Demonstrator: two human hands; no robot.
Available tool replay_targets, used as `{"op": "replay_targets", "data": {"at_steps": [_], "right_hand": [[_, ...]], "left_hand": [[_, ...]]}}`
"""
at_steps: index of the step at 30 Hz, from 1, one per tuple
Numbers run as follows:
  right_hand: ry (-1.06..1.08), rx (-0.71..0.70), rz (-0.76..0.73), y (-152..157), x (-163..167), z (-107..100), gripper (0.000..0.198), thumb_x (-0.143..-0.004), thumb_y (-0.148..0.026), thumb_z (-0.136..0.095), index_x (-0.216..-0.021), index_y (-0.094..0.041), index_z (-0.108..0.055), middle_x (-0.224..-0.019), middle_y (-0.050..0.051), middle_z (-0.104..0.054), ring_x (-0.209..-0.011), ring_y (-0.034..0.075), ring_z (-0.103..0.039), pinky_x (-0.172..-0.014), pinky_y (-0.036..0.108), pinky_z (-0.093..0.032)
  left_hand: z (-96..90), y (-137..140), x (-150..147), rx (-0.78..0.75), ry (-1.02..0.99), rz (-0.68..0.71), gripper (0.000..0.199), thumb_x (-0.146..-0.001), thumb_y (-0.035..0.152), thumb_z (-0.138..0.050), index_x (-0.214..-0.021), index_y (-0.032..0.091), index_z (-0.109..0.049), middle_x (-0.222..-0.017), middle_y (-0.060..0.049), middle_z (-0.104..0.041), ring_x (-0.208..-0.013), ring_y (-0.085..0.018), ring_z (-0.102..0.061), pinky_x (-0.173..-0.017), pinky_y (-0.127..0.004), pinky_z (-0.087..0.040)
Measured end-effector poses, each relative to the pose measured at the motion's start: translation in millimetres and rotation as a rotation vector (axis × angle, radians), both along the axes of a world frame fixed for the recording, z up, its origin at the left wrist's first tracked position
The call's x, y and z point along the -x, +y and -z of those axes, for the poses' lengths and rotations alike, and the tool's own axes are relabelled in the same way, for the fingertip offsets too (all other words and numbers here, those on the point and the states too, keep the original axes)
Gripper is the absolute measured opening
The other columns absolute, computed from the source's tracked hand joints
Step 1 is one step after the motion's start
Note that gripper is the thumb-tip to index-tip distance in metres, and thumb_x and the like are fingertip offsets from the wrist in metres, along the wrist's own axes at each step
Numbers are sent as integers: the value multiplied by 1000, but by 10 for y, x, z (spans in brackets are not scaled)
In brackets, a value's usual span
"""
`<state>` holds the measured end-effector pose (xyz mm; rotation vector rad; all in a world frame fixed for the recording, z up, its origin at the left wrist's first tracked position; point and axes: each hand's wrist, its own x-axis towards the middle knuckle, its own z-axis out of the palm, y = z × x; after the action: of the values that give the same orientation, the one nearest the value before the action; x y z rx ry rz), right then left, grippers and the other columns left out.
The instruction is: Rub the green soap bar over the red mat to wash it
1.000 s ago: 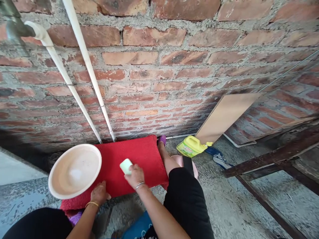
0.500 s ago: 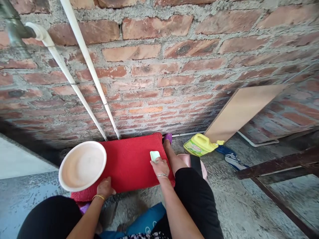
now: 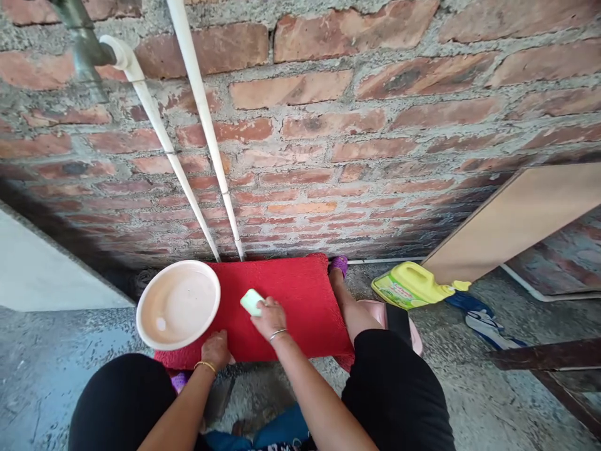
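Half a second ago the right grip (image 3: 271, 318) had the pale green block (image 3: 251, 302) near the right edge of the red cloth (image 3: 295, 288); it has since swept back leftward, now a little closer to the basin (image 3: 190, 297) than a second ago. The view has swung left: the tan board (image 3: 530, 216) is now cut off at the right, less of the dark wooden frame (image 3: 539, 355) shows, and more of the pale panel (image 3: 51, 263).

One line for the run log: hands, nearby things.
left hand: at near edge of red cloth | right hand: holds pale green block | basin: at cloth's left end | yellow jug: on floor
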<state>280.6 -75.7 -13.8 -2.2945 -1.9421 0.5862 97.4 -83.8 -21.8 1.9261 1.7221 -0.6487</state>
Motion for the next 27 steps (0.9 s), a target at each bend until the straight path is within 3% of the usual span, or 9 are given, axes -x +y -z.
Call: {"op": "replay_targets", "data": {"at_steps": [5, 8, 11, 16, 18, 20, 23, 27], "right_hand": [[-40, 41, 505, -243, -978, -23, 36, -81, -46, -59, -106, -20, -65, -99, 12, -61, -91, 24, -60, -78, 32, -43], [-3, 51, 646, -323, -1098, 3, 40, -83, -51, -53, -108, -22, -62, -99, 12, -60, -88, 24, -61, -73, 33, -45], [43, 21, 510, -224, -731, 25, 35, -81, -50, -56, -104, -23, -63, -99, 8, -60, -90, 21, -60, -76, 29, -44], [64, -22, 15, 119, 235, 23, 28, -74, -41, -66, -98, -25, -66, -102, 6, -59, -95, 21, -57, -84, 29, -41], [41, -13, -142, 228, 450, 23, 30, -73, -39, -67, -99, -26, -66, -104, 8, -59, -98, 23, -56, -85, 32, -41], [15, 3, -207, 301, 465, 30, 31, -72, -40, -67, -100, -26, -66, -106, 9, -59, -98, 25, -56, -84, 33, -41], [-18, 10, -84, 315, 113, 51, 31, -73, -40, -67, -100, -26, -67, -104, 8, -59, -96, 23, -57, -83, 32, -41], [-19, 29, 356, 114, -718, 65, 33, -76, -43, -63, -104, -26, -66, -100, 7, -61, -92, 21, -59, -81, 30, -42]], "left_hand": [[7, 3, 0, 8, -3, -18, 59, -55, 21, -78, -110, 15, -56, -115, -14, -63, -105, -24, -63, -86, -31, -49], [-6, -3, 6, 12, -19, -33, 61, -55, 20, -78, -112, 14, -56, -115, -15, -62, -106, -24, -62, -86, -31, -49], [-19, -5, 13, 14, -30, -45, 63, -55, 19, -78, -113, 13, -55, -116, -16, -61, -106, -25, -62, -87, -31, -49], [-14, 15, 24, 27, -41, -53, 65, -52, 21, -80, -112, 13, -55, -115, -15, -62, -106, -26, -62, -87, -33, -49], [-1, 24, 26, 31, -38, -54, 65, -53, 21, -80, -112, 13, -55, -115, -16, -61, -106, -27, -62, -87, -34, -49], [18, 30, 28, 34, -35, -55, 65, -53, 20, -80, -112, 13, -55, -115, -16, -61, -106, -27, -62, -87, -34, -49], [51, 32, 31, 33, -27, -56, 65, -53, 22, -80, -112, 14, -55, -115, -15, -62, -106, -27, -62, -87, -34, -50], [76, 25, 32, 26, -33, -58, 65, -51, 21, -81, -111, 15, -56, -114, -14, -62, -105, -26, -62, -87, -34, -50]]}}
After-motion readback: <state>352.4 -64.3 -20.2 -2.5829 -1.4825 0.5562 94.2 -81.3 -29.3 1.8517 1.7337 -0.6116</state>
